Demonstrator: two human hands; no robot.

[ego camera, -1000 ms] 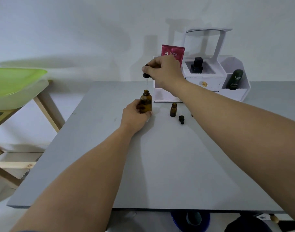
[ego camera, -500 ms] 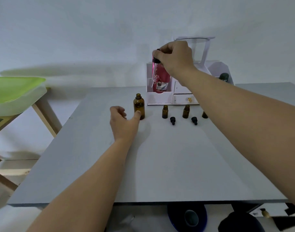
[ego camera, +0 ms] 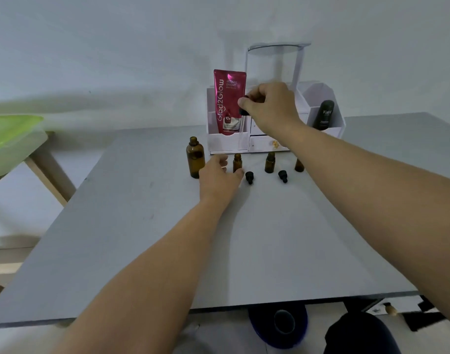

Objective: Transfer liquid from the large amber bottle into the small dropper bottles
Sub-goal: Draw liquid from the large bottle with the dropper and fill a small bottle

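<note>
The large amber bottle [ego camera: 195,157] stands uncapped on the grey table [ego camera: 218,238], left of three small amber dropper bottles [ego camera: 237,162] [ego camera: 269,162] [ego camera: 298,164], all without caps. Two black dropper caps [ego camera: 249,177] [ego camera: 283,175] lie in front of them. My right hand [ego camera: 272,108] is raised above the row and pinches the black bulb of a dropper [ego camera: 243,112]; its thin glass tube hangs down over the leftmost small bottle. My left hand [ego camera: 220,176] rests on the table with fingers and thumb curled loosely around that bottle's base, fingertips slightly apart from it.
A white organiser [ego camera: 259,144] stands right behind the bottles, holding a pink tube [ego camera: 229,103] and a black bottle [ego camera: 324,116]. A green tray [ego camera: 9,139] on a wooden stand sits off the table's left. The near half of the table holds only my forearms.
My left hand let go of the large amber bottle and moved right to the leftmost small bottle. My right hand carried the dropper out of the large bottle and rightward over the small one.
</note>
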